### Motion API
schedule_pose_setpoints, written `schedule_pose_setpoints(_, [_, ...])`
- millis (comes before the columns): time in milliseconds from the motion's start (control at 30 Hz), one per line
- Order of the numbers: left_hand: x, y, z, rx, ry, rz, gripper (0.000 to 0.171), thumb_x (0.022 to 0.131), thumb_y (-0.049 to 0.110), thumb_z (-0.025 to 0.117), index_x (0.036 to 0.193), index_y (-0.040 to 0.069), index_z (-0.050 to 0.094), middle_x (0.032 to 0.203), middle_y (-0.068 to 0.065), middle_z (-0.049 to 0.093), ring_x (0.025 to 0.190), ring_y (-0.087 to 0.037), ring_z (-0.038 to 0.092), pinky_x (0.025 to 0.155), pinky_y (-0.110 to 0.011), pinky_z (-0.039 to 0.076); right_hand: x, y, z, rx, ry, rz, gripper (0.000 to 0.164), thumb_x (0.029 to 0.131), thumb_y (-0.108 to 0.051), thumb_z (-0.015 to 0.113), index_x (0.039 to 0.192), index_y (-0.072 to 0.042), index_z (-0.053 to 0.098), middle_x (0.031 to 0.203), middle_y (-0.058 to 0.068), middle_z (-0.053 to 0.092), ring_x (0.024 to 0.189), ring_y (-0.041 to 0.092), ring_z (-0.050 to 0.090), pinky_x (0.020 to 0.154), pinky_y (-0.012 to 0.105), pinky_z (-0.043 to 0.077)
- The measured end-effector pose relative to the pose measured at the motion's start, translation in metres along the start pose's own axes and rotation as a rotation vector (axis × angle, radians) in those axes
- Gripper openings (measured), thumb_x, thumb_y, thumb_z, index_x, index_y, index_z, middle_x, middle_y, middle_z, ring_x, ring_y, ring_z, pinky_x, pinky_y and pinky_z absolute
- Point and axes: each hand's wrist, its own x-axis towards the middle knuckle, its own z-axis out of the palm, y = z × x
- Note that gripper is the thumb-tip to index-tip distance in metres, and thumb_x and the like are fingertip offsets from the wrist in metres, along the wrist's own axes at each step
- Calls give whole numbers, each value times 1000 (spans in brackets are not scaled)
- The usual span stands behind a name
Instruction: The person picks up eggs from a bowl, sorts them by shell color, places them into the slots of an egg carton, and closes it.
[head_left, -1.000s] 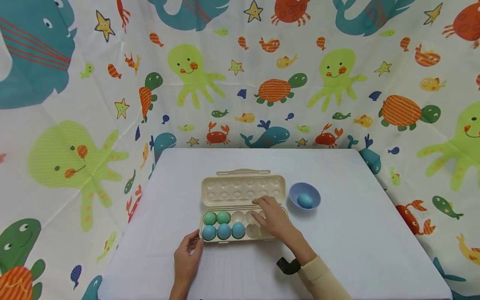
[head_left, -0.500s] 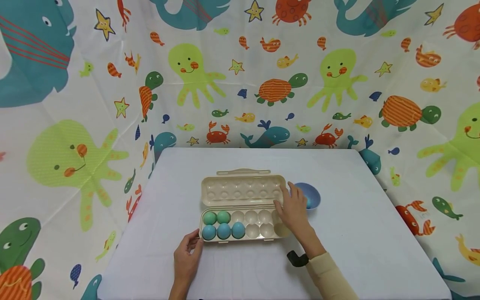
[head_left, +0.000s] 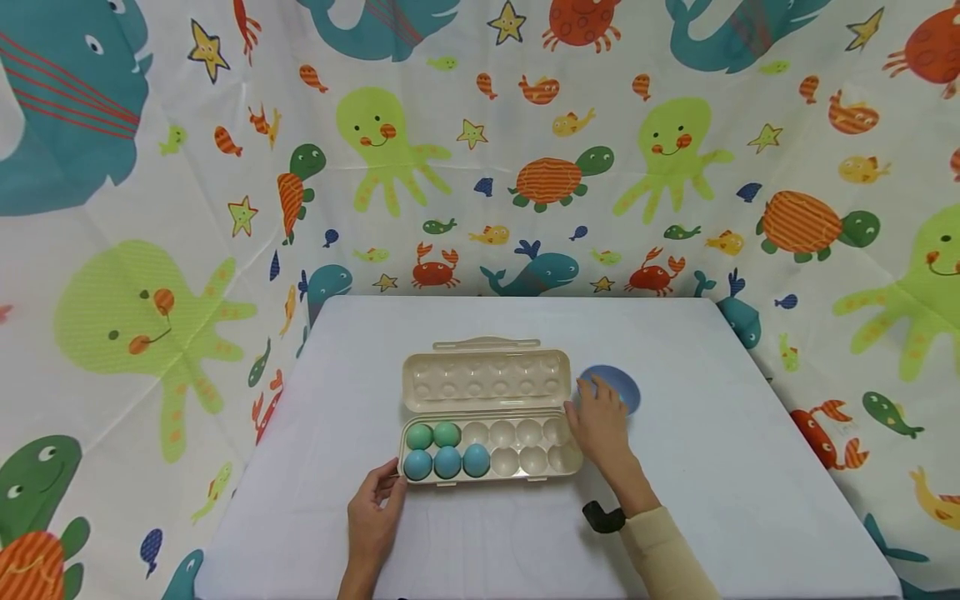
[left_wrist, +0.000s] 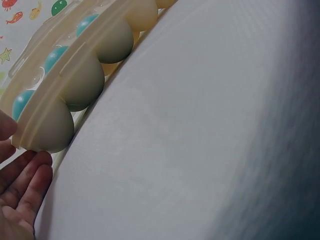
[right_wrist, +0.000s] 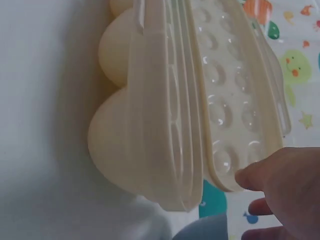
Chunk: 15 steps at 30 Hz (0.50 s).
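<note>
A beige egg carton (head_left: 480, 481) lies with its lid (head_left: 487, 367) flipped back. At its left end sit two green eggs (head_left: 447, 434) behind three blue eggs (head_left: 476, 460); the other cups are vacant. My left hand (head_left: 375, 512) holds the carton's left end, with the thumb at the rim and fingers (left_wrist: 37, 187) beneath in the left wrist view. Reaching over the near left side of a blue bowl (head_left: 628, 385), my right hand (head_left: 603, 425) hides the egg in it. The right wrist view shows the right thumb (right_wrist: 255, 175) near the lid's end, fingers spread.
A white cloth covers the table (head_left: 720, 467). Sea-animal printed fabric (head_left: 465, 75) hangs around the back and both sides. A black strap end (head_left: 602, 517) sticks out from the right wrist.
My right hand has moved right from over the carton's cups to the bowl, covering the egg there. My left hand stays at the carton's left end.
</note>
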Motion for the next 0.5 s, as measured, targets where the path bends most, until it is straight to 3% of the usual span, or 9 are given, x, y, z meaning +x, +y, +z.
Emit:
schedule_pose_setpoints(267, [1, -1, -1, -2, 4, 5, 33, 89, 4, 72, 121, 5, 68, 110, -8, 74, 86, 2, 65, 77, -6, 52, 10, 13, -4, -27, -47, 50, 36, 102, -20, 51, 129, 2, 58, 133, 30, 56, 118, 53, 55, 91, 66, 50])
schedule_pose_setpoints(500, [0, 0, 0, 6, -5, -16, 32, 89, 5, 71, 121, 5, 67, 111, -8, 74, 87, 2, 64, 77, -6, 52, 21, 25, -13, -53, -142, 106, 36, 96, -15, 55, 124, 8, 59, 125, 35, 57, 114, 55, 54, 90, 66, 50])
